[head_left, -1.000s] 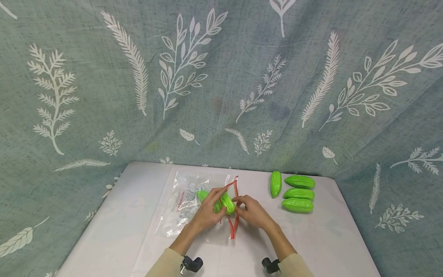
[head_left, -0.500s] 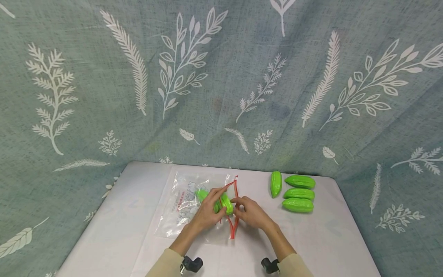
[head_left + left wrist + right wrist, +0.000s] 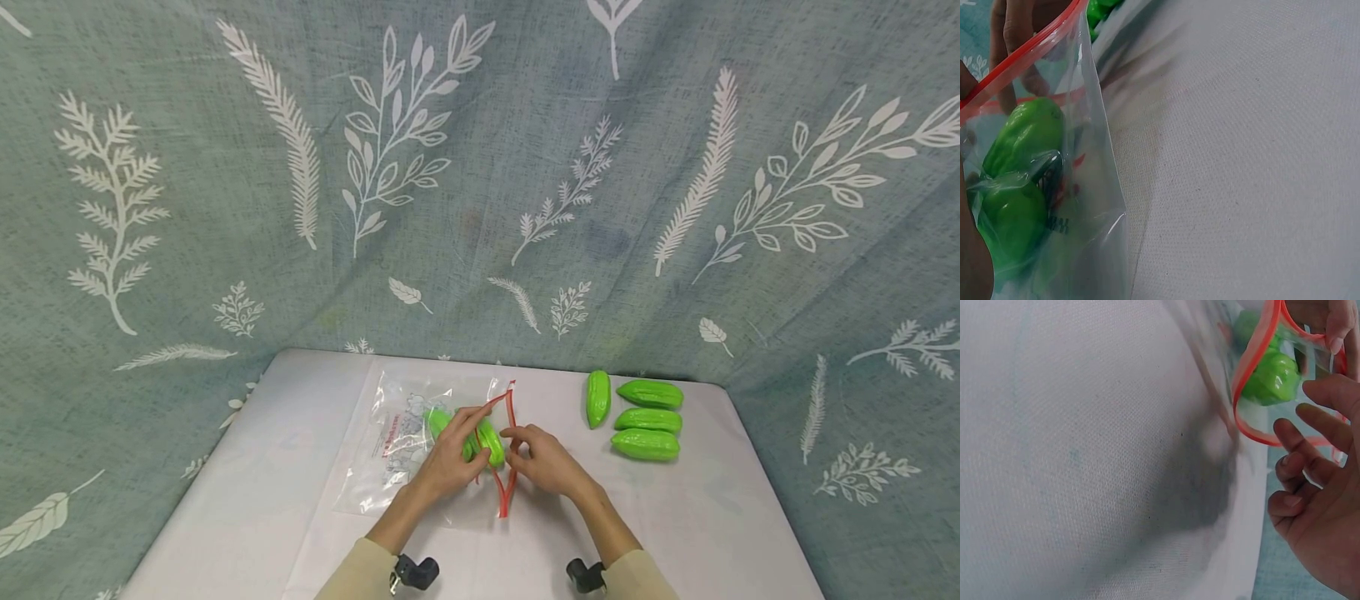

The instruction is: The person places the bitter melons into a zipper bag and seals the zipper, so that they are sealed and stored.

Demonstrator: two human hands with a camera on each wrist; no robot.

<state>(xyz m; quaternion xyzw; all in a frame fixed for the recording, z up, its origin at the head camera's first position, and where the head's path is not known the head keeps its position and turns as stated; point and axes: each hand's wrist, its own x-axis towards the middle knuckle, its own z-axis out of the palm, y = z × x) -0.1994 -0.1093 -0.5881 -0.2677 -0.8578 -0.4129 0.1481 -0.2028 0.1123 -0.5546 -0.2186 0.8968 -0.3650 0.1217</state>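
A clear zip bag with a red zip edge lies on the table, its mouth toward the right. My left hand holds the upper layer by its red edge, so the mouth gapes. Inside are green, ridged, pod-shaped pieces; one sits just within the mouth and another deeper, partly under the left hand. In the left wrist view two green pieces show through the plastic. My right hand is at the mouth, fingers loosely bent, with a gap between its fingertips and the nearer piece in the right wrist view.
Several more green pieces lie at the back right: one upright, the others stacked in a column, such as the lowest one. A patterned curtain hangs behind the white table.
The nearer green piece has shifted slightly left, farther into the bag. My right hand has moved slightly left and come off that piece. The left hand has stayed nearly still on the bag.
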